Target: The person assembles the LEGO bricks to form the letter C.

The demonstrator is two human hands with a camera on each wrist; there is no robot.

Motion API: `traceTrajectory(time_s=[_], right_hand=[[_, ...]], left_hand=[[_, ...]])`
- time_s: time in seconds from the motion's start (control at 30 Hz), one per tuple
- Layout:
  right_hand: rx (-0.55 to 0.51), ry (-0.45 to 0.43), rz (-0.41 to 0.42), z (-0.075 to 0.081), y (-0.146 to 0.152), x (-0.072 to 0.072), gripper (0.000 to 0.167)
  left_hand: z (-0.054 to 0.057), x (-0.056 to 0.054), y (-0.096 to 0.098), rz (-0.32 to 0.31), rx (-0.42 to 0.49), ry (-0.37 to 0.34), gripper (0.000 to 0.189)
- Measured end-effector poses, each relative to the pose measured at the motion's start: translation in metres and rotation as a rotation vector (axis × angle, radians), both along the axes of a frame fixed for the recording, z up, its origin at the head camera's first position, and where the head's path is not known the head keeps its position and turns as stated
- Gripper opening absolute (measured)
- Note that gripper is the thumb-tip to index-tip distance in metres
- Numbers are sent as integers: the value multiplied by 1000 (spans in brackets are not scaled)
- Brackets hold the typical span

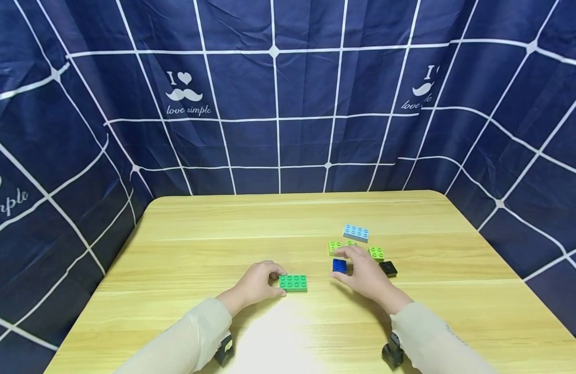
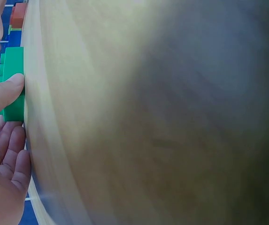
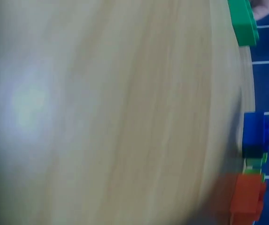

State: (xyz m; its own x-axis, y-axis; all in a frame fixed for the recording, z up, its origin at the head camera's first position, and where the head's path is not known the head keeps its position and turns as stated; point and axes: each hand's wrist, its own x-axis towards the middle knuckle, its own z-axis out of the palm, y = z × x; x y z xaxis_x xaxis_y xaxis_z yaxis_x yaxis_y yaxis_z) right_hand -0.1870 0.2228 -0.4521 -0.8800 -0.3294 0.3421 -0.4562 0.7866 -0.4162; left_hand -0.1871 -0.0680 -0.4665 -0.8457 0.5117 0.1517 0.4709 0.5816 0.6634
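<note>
Lime bricks (image 1: 376,253) sit near right hand (image 1: 363,272), wide around blue brick (image 1: 339,266); left hand (image 1: 254,284) grips green brick (image 1: 295,283).

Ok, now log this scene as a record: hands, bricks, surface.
Left hand: pinches green brick
Right hand: around dark blue brick, apparently not touching
Orange brick: visible in both wrist views
Light blue brick: farthest from the person
Lime bricks: near right hand, some partly hidden
Black brick: right of right hand
Surface: wooden table
</note>
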Motion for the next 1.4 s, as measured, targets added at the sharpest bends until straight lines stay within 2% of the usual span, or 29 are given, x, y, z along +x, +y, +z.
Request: traceTrajectory(time_s=[0.37,0.73,1.1,1.4], right_hand=[[62,-51,-60,-3,11,-1,54],[127,-63,-60,-5,15,-4,47],[64,-85,-71,-3,10,-3,41],[0,-77,-34,4,-5,1,41]], left_hand=[[0,0,0,3,-11,2,36],[1,0,0,5,-21,-2,34],[2,0,1,4,-20,1,33],[2,1,1,10,-19,-6,34]])
